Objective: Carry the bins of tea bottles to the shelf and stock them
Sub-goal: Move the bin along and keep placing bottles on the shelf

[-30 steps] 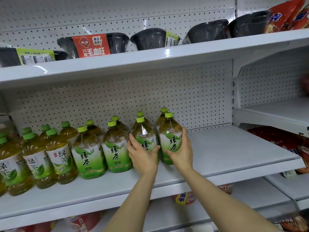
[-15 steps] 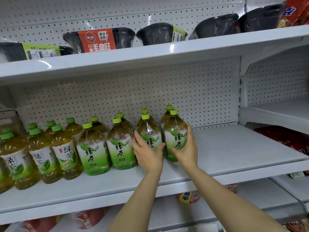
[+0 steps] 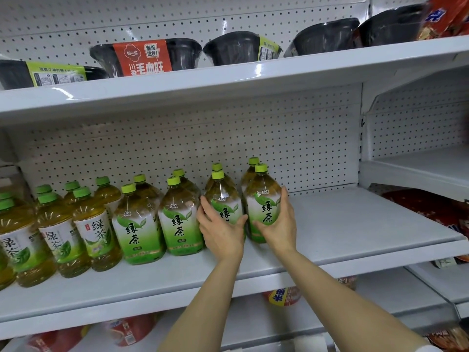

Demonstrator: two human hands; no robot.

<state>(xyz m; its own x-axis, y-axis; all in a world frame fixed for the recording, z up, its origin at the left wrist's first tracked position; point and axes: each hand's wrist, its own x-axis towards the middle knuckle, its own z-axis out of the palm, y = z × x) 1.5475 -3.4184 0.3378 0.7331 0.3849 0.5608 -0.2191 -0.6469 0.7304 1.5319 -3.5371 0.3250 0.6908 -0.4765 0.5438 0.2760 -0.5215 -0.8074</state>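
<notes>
Green tea bottles [image 3: 96,232] stand in a row along the left of the white shelf [image 3: 355,224] (black bowls sit on the shelf above). Her left hand [image 3: 220,229] wraps one bottle [image 3: 223,199]; just beside it, the right hand [image 3: 279,224] wraps the end bottle [image 3: 262,199], both upright on the shelf.

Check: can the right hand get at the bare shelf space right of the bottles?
Probably yes. The right hand grips the end bottle, and the shelf beside it lies bare, nothing between.
</notes>
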